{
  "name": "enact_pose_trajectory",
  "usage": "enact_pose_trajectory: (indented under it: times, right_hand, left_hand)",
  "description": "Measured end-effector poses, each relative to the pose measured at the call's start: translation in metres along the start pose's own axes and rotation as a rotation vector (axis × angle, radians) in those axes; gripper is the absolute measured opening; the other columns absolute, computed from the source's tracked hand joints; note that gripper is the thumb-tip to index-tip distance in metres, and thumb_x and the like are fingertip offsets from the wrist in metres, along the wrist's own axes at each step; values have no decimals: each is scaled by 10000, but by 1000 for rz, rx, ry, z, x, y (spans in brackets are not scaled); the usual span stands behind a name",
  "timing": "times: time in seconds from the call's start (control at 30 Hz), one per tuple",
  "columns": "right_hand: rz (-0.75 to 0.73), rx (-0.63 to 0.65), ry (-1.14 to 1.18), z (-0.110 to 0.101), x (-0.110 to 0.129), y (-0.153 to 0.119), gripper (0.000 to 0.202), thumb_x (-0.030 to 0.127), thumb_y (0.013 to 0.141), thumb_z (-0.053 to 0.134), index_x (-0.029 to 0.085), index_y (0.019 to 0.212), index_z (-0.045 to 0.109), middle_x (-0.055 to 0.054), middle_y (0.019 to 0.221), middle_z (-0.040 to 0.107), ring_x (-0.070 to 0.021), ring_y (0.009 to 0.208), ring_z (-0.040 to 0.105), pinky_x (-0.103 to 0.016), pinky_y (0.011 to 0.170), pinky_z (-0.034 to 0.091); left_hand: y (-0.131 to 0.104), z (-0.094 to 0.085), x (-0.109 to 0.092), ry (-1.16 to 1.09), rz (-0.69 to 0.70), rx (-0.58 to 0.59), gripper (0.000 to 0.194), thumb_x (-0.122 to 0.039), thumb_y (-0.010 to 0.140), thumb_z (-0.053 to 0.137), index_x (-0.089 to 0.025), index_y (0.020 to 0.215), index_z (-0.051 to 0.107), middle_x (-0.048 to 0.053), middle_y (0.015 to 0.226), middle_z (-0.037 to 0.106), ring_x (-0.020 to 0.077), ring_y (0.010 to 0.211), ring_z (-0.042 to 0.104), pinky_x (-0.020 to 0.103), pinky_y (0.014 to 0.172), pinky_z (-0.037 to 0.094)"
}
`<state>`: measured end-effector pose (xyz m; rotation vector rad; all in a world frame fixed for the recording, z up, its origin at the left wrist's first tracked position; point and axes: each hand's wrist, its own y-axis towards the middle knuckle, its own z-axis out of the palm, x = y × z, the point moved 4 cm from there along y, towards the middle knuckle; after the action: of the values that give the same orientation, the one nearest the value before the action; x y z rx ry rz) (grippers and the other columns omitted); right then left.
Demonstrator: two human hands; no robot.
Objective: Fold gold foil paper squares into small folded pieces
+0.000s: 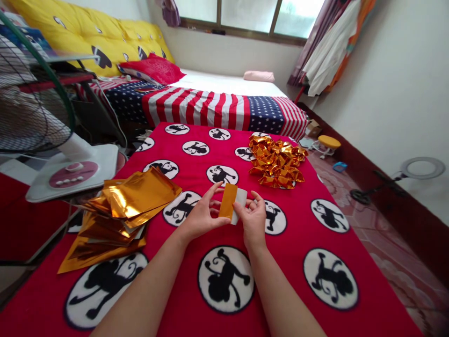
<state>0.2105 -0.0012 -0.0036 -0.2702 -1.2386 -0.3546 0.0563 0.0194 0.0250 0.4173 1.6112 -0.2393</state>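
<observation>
Between my two hands is a partly folded sheet of gold foil paper (228, 201), gold on its left part and white on its right. My left hand (205, 210) grips it along the left and lower edge, thumb below and fingers behind. My right hand (251, 214) pinches the white side with the thumb in front. Left of my hands lies a loose stack of flat gold foil sheets (140, 192). Farther off on the right sits a heap of folded gold foil pieces (277, 161).
Everything lies on a red cloth (284, 262) with monkey prints in white circles. A fan (80, 164) stands at the left edge. Behind is a bed (210, 84) with a striped cover and a red pillow (154, 70). A yellow stool (329, 142) stands on the floor at right.
</observation>
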Motion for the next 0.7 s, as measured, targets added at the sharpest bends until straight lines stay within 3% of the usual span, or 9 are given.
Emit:
enact_pose_trajectory:
  times: [0.17, 0.33, 0.5, 0.6, 0.7]
  right_hand:
    - [-81, -55, -65, -1, 5, -2, 704, 317, 705, 756, 250, 1290, 368, -19, 943, 635, -176, 852, 679, -291, 746, 555]
    - [-121, -27, -84, 1, 9, -3, 461, 354, 788, 667, 221, 1203, 513, -69, 1059, 657, -190, 929, 653, -301, 780, 546]
    - [-84, -21, -61, 2, 6, -5, 370, 348, 793, 669, 176, 1116, 613, -68, 1021, 684, -182, 838, 649, -309, 756, 538]
    - [-57, -13, -18, 3, 5, -7, 406, 325, 788, 679, 172, 1159, 618, -64, 1016, 694, -183, 854, 650, -316, 778, 537]
    - [-50, 33, 1, 6, 6, -10, 405, 291, 792, 665, 179, 1180, 628, -65, 1042, 701, -203, 931, 658, -346, 854, 533]
  left_hand:
    - [1, 0, 4, 60, 23, -38, 750, -173, 727, 697, -281, 1412, 409, 127, 1425, 459, 169, 937, 644, 272, 731, 577]
    - [5, -4, 6, 81, 69, -70, 395, -269, 773, 696, -197, 1158, 645, 119, 1296, 546, 195, 979, 645, 276, 753, 572]
    - [3, 4, 5, 50, 1, -3, 663, -322, 614, 844, -188, 1209, 583, 109, 1192, 610, 231, 951, 664, 317, 741, 585]
    - [3, 3, 10, 55, -77, -58, 584, -363, 624, 833, -149, 1110, 590, 86, 990, 676, 223, 827, 680, 323, 692, 575]
    - [4, 0, 13, -25, -88, -88, 491, -381, 699, 775, -134, 1088, 606, 100, 983, 705, 246, 893, 683, 344, 769, 557]
